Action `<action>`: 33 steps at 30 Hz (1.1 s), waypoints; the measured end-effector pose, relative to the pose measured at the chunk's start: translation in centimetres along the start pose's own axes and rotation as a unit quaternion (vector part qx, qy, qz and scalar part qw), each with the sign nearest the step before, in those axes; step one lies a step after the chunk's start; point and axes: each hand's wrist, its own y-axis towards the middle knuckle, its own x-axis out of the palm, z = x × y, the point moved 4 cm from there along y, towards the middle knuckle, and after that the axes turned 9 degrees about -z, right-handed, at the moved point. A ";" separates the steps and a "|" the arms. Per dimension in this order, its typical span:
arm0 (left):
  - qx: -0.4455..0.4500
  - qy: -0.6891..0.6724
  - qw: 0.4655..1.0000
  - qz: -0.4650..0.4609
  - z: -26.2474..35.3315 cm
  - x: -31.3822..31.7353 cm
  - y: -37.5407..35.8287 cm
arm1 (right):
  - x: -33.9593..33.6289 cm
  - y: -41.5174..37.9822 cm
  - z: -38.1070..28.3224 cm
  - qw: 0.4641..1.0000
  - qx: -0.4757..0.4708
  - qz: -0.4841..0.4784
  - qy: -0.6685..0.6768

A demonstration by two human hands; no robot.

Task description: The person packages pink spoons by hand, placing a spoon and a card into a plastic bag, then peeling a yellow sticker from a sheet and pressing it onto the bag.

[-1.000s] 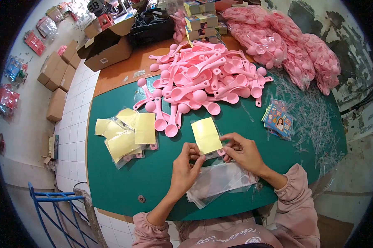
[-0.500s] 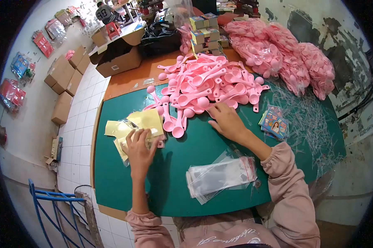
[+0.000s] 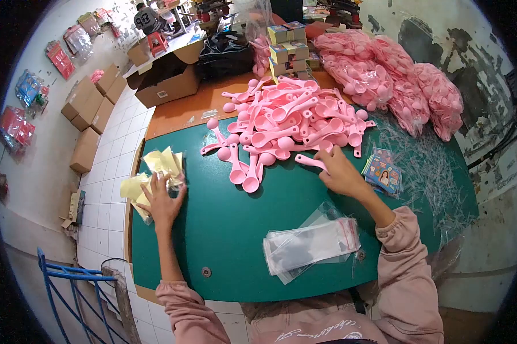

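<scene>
My right hand is closed around a pink measuring spoon, its handle sticking out to the left; the rest is hidden by the fingers. Just beyond lies a big heap of pink measuring spoons. At the table's left edge, my left hand rests with fingers spread on clear packets with yellow card. A bit of pink shows at their right side. Nearer my body is a stack of clear plastic bags. Printed cards lie right of my right hand.
Clear plastic scraps litter the right side of the green table. Full bags of pink spoons and stacked card bundles stand at the back. An open cardboard box sits back left. Someone sits far off.
My left hand and the yellow-card packets have shifted left, towards the table edge. My right hand has drawn back from the heap's front, slightly right, with a pink measuring spoon in it.
</scene>
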 end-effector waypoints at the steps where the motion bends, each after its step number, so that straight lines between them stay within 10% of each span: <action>1: -0.044 -0.001 0.999 -0.025 -0.5 -0.1 0.4 | -0.7 -0.5 0.2 0.999 0.005 -0.014 0.034; 13: -0.027 0.104 0.989 -0.100 -9.2 0.5 8.5 | -7.2 -6.8 3.8 0.985 0.047 0.077 0.144; 15: -0.038 0.113 0.990 0.069 -1.8 -4.1 4.8 | -7.3 -7.1 4.9 0.952 0.144 0.017 0.269; 16: 0.119 0.007 0.979 0.164 0.1 -3.9 4.3 | -7.4 -7.1 4.7 0.939 0.112 0.047 0.321; 20: 0.301 -0.312 0.896 -0.096 17.9 -4.5 -7.0 | -6.2 -5.6 4.7 0.896 0.037 0.095 0.433; 23: 0.307 -0.139 0.935 -0.112 24.9 -2.2 -12.6 | -6.0 -4.8 1.4 0.862 0.007 0.084 0.500; 31: 0.313 -0.337 0.854 -0.245 25.2 0.4 -12.2 | -3.1 -4.5 2.4 0.825 0.030 0.143 0.546; 33: 0.325 -0.325 0.862 -0.213 25.4 0.3 -12.3 | -3.4 -4.7 2.9 0.894 0.009 0.173 0.413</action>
